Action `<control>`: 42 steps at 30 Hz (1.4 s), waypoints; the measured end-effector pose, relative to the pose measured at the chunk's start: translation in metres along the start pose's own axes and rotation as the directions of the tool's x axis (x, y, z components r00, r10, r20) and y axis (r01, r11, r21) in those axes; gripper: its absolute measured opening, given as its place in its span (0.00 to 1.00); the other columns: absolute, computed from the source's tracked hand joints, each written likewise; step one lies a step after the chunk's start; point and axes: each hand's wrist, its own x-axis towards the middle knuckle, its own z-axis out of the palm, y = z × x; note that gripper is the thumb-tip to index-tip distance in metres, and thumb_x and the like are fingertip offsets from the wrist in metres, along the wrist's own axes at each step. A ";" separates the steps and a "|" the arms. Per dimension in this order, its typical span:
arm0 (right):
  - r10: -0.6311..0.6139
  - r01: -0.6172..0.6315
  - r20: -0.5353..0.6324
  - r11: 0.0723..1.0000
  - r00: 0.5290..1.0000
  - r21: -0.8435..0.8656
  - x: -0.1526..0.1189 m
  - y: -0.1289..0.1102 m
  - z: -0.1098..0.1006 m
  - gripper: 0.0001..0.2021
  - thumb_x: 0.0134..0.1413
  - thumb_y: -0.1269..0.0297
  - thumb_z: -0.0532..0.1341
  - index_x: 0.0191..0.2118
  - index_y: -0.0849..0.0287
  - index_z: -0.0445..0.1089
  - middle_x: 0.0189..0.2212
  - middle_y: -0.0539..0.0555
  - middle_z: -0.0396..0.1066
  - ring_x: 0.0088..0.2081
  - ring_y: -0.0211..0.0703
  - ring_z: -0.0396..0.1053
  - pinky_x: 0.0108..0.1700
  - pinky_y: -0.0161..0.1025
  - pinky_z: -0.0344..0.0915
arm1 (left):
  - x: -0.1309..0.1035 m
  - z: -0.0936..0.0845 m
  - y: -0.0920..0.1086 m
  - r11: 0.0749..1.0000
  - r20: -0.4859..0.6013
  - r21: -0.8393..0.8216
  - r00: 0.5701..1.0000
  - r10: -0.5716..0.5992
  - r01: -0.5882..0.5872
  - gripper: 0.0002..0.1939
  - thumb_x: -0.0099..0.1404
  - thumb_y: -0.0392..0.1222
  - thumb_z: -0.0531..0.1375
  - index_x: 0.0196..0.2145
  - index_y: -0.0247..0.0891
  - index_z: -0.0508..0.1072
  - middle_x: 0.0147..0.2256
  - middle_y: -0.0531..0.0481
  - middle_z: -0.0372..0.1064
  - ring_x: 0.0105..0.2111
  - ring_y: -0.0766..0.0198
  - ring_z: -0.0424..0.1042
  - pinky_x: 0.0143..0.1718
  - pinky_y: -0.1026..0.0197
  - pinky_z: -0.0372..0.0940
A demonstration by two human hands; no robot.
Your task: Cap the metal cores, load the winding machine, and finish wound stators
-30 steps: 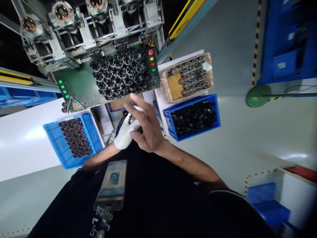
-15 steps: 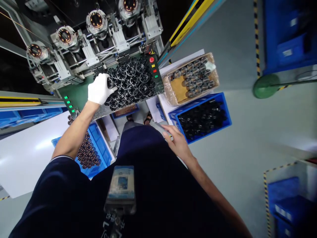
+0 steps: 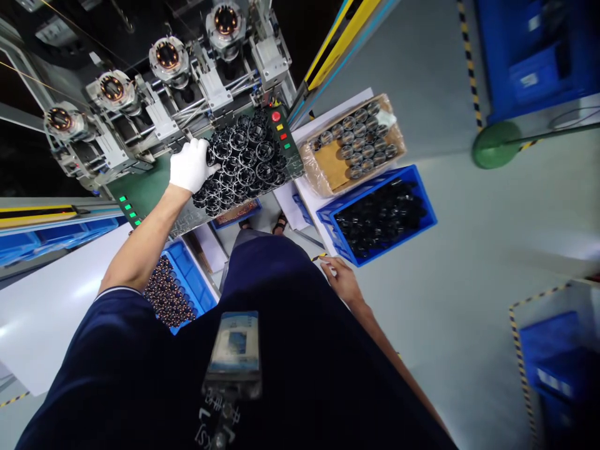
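My left hand (image 3: pixel 191 165), in a white glove, rests against the left side of a pile of black ring-shaped parts (image 3: pixel 246 156) on the green machine table (image 3: pixel 162 187). Its thumb is spread apart from the fingers and points right across the rings. The fingertips are partly hidden at the far side, and no part is lifted. My bare right hand (image 3: pixel 344 281) hangs beside my right thigh, below the blue bin's near corner. Its fingers are loosely bent and apart, with nothing visible in them.
Behind the table stands a machine with copper-wound heads (image 3: pixel 167 55). Push buttons (image 3: pixel 276 117) line its right end. To the right are a carton of ring parts (image 3: pixel 337 165) and a blue bin (image 3: pixel 384 253) of black parts. A blue crate (image 3: pixel 187 269) of copper-coloured parts is at left.
My left hand has shifted right along the table, and the pile's left edge sits further right. My right hand has dropped back slightly and its fingers have curled. The whole view has shifted.
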 end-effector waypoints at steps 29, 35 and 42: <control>0.158 -0.213 -0.179 0.913 0.971 -0.349 0.163 0.110 -0.086 0.35 0.66 0.62 0.70 0.76 0.61 0.68 0.82 0.80 0.57 0.77 0.82 0.64 0.79 0.76 0.66 | -0.127 -0.017 0.133 0.869 -0.452 -0.486 0.878 -0.160 -0.091 0.16 0.79 0.45 0.61 0.59 0.44 0.81 0.57 0.41 0.83 0.58 0.48 0.84 0.64 0.44 0.79; 0.173 -0.201 -0.118 0.931 0.978 -0.305 0.182 0.131 -0.083 0.22 0.71 0.65 0.70 0.66 0.61 0.75 0.79 0.76 0.61 0.74 0.75 0.71 0.72 0.65 0.78 | 0.002 0.016 0.267 0.886 -0.154 -0.419 0.977 0.146 -0.199 0.18 0.81 0.51 0.62 0.60 0.42 0.83 0.60 0.41 0.82 0.62 0.46 0.80 0.69 0.44 0.74; 0.154 -0.169 -0.087 0.965 0.984 -0.201 0.182 0.135 -0.082 0.18 0.73 0.68 0.70 0.64 0.60 0.77 0.78 0.73 0.64 0.71 0.71 0.76 0.74 0.67 0.79 | 0.183 0.075 0.353 0.987 0.200 -0.136 0.973 0.112 -0.086 0.22 0.81 0.38 0.59 0.69 0.36 0.78 0.69 0.46 0.72 0.70 0.56 0.62 0.83 0.37 0.50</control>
